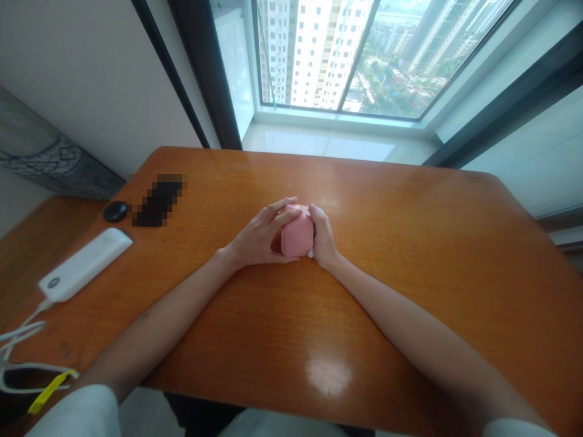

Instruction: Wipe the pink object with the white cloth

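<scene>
A small pink box-shaped object (297,237) with rounded edges is between my two hands, over the middle of the wooden table. My left hand (264,237) curves around it from the left, fingers across the top and thumb along the lower front edge. On the other side, my right hand (324,238) is closed against its right face, the thumb near the top edge. A small white bit and something dark show between the right palm and the pink side; the right fingers are mostly hidden, so what kind of object it is cannot be made out.
On the left of the wooden table (410,261) lie a white power strip (86,265) with a white cable (27,366) and yellow tag (51,391), a black mouse-like object (115,211) and a pixelated dark item (159,201). Beyond the far edge is a window (337,57).
</scene>
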Available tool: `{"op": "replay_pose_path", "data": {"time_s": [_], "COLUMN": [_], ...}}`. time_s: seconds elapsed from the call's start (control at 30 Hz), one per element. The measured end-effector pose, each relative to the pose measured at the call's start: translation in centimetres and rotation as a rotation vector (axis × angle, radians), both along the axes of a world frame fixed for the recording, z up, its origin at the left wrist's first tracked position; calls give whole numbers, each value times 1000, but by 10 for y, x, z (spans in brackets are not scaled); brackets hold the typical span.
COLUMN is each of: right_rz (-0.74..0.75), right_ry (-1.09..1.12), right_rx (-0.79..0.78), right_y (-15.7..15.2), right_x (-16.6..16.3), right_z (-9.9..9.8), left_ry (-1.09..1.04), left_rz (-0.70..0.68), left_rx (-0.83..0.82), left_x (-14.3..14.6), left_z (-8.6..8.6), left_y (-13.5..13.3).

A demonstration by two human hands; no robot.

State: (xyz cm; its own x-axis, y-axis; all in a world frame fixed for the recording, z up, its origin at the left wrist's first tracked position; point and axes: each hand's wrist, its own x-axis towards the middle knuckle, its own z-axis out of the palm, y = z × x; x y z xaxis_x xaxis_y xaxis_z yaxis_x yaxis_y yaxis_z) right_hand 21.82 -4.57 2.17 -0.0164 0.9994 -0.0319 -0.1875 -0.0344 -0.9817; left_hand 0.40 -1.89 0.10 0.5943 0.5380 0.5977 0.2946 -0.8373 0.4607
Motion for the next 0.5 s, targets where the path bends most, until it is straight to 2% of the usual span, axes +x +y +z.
{"op": "replay_pose_path", "data": {"time_s": [0.13, 0.27, 0.33, 0.4, 0.5], "right_rz": [-16, 12, 28, 36, 31], "right_ry": [-24, -102, -118, -117, -107], "right_rx": [74, 91, 88, 87, 79], "right_y": [-1, -7, -10, -10, -8], "right_x": [1, 2, 2, 2, 2], "right_z": [-3, 2, 5, 7, 9], "left_ry": [-124, -219, -231, -229, -179], "left_rz": [-7, -12, -31, -30, -13], "left_rx": [-55, -401, -488, -417, -171], "left_x": [4, 9, 9, 8, 3], "left_z": [8, 1, -6, -11, -15], "left_y": [-3, -3, -1, 1, 5]}}
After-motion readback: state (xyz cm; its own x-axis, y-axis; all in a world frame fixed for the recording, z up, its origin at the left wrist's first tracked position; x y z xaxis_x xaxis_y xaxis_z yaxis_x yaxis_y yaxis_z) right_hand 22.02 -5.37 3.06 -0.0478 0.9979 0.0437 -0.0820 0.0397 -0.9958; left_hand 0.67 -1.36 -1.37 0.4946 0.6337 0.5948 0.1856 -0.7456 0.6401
